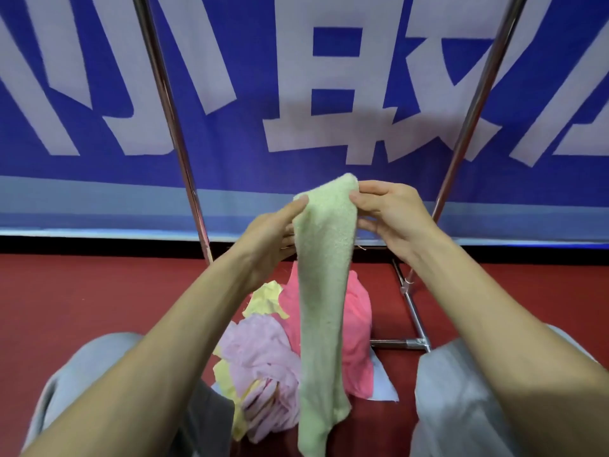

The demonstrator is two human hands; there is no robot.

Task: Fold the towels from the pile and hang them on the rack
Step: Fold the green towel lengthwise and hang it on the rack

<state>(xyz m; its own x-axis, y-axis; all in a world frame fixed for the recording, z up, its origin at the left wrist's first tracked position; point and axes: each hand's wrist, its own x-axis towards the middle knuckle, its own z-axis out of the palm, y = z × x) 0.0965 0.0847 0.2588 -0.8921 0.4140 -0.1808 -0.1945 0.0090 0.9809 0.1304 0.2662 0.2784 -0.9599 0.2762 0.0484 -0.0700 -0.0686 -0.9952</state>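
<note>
A pale green towel [324, 291] hangs long and narrow in front of me, folded lengthwise. My left hand [273, 232] pinches its top left edge and my right hand [389, 216] pinches its top right edge, both at chest height. Below it on the red floor lies the pile: a bright pink towel [357, 328], a light pink towel [260, 361] and a yellow towel [265, 300], partly hidden by the green one. The rack's two metal uprights [171, 103] [474, 103] rise on either side; its top bar is out of view.
The rack's base bars [413, 311] run along the floor at the right of the pile. A blue banner [296, 179] with large white characters stands just behind the rack. My grey-trousered knees [461, 390] flank the pile.
</note>
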